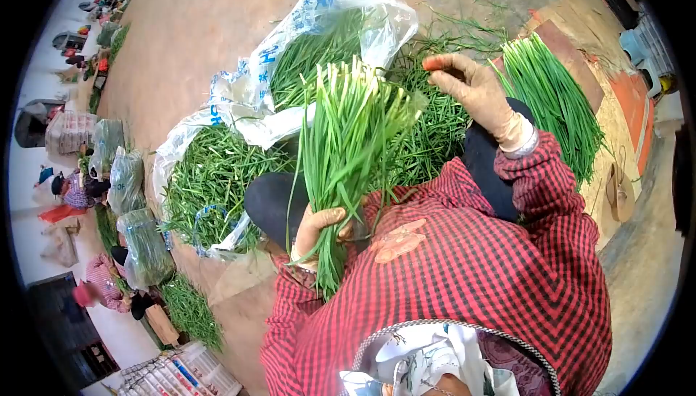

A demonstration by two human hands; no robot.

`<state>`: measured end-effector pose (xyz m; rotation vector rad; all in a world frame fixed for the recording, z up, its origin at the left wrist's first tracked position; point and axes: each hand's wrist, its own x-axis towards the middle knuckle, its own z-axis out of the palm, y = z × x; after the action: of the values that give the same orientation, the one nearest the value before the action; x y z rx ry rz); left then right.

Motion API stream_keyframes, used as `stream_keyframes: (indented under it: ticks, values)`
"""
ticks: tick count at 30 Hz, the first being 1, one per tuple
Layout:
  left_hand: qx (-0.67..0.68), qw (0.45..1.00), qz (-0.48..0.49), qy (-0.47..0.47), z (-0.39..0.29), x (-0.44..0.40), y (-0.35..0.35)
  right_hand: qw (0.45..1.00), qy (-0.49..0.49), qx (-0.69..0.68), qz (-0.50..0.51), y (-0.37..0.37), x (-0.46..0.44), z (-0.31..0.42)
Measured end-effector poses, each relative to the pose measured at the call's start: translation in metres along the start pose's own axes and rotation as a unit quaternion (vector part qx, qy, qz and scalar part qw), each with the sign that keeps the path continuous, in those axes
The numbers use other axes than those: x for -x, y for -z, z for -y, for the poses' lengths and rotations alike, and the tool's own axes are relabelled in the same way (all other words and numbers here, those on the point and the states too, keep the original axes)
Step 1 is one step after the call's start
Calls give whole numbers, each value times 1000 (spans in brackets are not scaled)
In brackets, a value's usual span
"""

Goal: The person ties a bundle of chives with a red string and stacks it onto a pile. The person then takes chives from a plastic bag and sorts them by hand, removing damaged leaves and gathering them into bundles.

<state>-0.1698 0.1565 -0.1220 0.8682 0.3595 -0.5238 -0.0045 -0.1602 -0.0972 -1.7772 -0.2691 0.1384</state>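
Note:
My left hand (317, 233), in a thin pale glove, is wrapped round the leafy lower part of a bunch of garlic chives (344, 142). The bunch stands nearly upright in front of my chest, its pale stem ends pointing up and away. My right hand (475, 95), gloved too, is raised to the right of the bunch and apart from it. Its fingers are bent but separated, with nothing visible between them, and one fingertip has a red-orange covering. Under that hand lies a heap of loose chives (435, 124).
Beyond the bunch, an opened plastic bag (395, 22) holds more chives; cut greens (210, 178) spill on its left. A neat pile of chives (554, 99) lies on boards at right, near a sandal (620, 191). Other people (105, 280) sit at far left beside filled bags (145, 247).

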Motion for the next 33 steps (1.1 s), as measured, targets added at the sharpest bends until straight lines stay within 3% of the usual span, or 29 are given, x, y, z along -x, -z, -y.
stream_keyframes:
  ticks: [3, 5, 6, 7, 9, 11, 12, 13, 15, 16, 20, 23, 25, 27, 30, 33]
  values:
    - [-12, 1000, 5, -6, 2, 6, -9, 998, 9, -58, 33, -11, -8, 16]
    - [4, 1000, 5, 9, 9, 6, 1, 991, 23, 46, 127, -27, 1, 32]
    - [3, 1000, 6, 10, 8, 7, -2, 967, 158, 170, 109, -40, -1, 14]
    - [-10, 1000, 9, 5, 7, 8, -6, 948, 198, 238, 74, -52, 3, 14]
    - [-21, 1000, 12, -1, 8, 10, -6, 952, 94, 260, 131, -60, 1, 21]
    - [-20, 1000, 12, -5, 10, 15, 0, 969, 163, 155, 106, -62, -8, 5]
    - [-22, 999, -22, -7, 8, 21, -7, 986, 99, 72, 117, -62, -10, 9]
    - [-20, 999, -24, -8, 10, 25, 0, 984, -59, 23, 166, -52, -8, 27]
    - [-103, 995, -1, 8, 10, 30, 24, 986, 78, 101, 109, -42, -10, 14]
    - [-126, 992, -17, 16, 2, 35, 19, 983, 165, 36, 73, -38, -18, 5]
    - [-120, 992, -30, -17, 4, 45, 28, 998, 4, 47, 38, 11, -36, 6]
    - [-116, 992, -41, -27, 3, 42, 18, 992, 33, 61, 110, 8, -33, 35]
    - [-115, 993, -36, -15, -1, 39, 11, 957, 164, 117, 210, -1, -30, 60]
    - [-172, 985, -19, -4, -1, 35, 11, 939, 137, 110, 294, -9, -34, 60]
    - [-203, 979, -15, 7, -1, 34, 4, 899, 14, 80, 430, -32, -40, 50]
    - [-201, 979, -15, 10, 1, 33, 0, 923, -37, 2, 382, -49, -26, 32]
